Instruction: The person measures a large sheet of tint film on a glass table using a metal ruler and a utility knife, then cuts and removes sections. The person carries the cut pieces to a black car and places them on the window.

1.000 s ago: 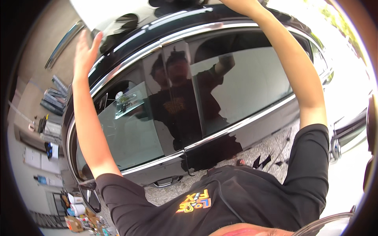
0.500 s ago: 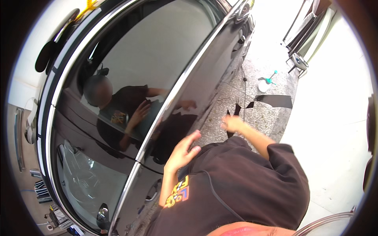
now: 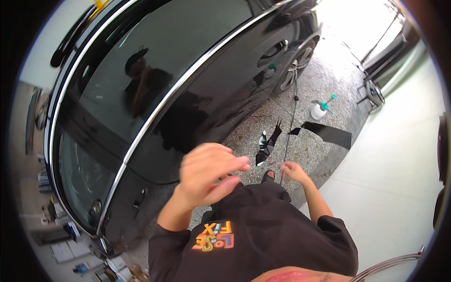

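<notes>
My left hand [image 3: 206, 171] is raised in front of my chest, beside the black car's door [image 3: 206, 103] and apart from it. Its fingers are bent and slightly smeared by motion; a gap shows between thumb and fingers, with nothing in it. Lower and to the right, my right hand [image 3: 294, 172] hangs above the speckled floor, loosely curled, and I see nothing in it. A thin dark cable [image 3: 291, 127] passes close to its fingertips in the picture, seemingly lying on the floor. Crumpled black film strips [image 3: 268, 146] lie beyond my hands.
A larger black sheet [image 3: 329, 134] lies on the floor near the white wall [image 3: 376, 188]. Farther off stand a white spray bottle [image 3: 318, 111] with a green pump and a small stool [image 3: 373, 94]. The car's wheel [image 3: 296, 68] is ahead; my sandalled foot [image 3: 268, 176] shows below.
My left hand has risen and come closer to the camera. The right hand has drawn back toward my body. My view has shifted along the car, bringing its wheel into sight.
</notes>
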`<state>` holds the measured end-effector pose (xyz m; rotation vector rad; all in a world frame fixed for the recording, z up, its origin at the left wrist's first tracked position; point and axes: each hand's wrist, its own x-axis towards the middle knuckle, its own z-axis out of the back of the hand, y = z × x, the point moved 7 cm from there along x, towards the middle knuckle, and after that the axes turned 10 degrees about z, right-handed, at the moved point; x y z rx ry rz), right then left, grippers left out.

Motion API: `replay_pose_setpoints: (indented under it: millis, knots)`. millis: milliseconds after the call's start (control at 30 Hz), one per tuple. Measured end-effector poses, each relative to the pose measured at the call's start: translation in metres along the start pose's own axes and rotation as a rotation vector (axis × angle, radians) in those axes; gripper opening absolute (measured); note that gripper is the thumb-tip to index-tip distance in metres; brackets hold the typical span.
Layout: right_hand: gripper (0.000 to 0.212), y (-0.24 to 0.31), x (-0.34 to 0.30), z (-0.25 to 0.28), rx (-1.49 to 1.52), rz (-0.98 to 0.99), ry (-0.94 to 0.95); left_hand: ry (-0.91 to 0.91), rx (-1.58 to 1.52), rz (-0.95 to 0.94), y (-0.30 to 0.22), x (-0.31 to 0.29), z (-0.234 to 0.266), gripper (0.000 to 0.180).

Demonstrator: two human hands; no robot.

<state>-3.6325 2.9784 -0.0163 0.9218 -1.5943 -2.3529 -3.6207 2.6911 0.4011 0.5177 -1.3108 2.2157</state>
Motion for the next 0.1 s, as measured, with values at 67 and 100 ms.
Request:
replay_pose_setpoints:
  millis: [67,100]
  knots:
    - [0.022,0.108,0.032,0.053,-0.042,0.391,-0.140,-0.147,0.056,-0.212,-0.060,0.001,0.049,0.043]
    - [0.019,0.181,0.038,0.078,-0.039,0.515,-0.206,-0.179,0.094,-0.179,-0.066,-0.012,0.048,0.043]
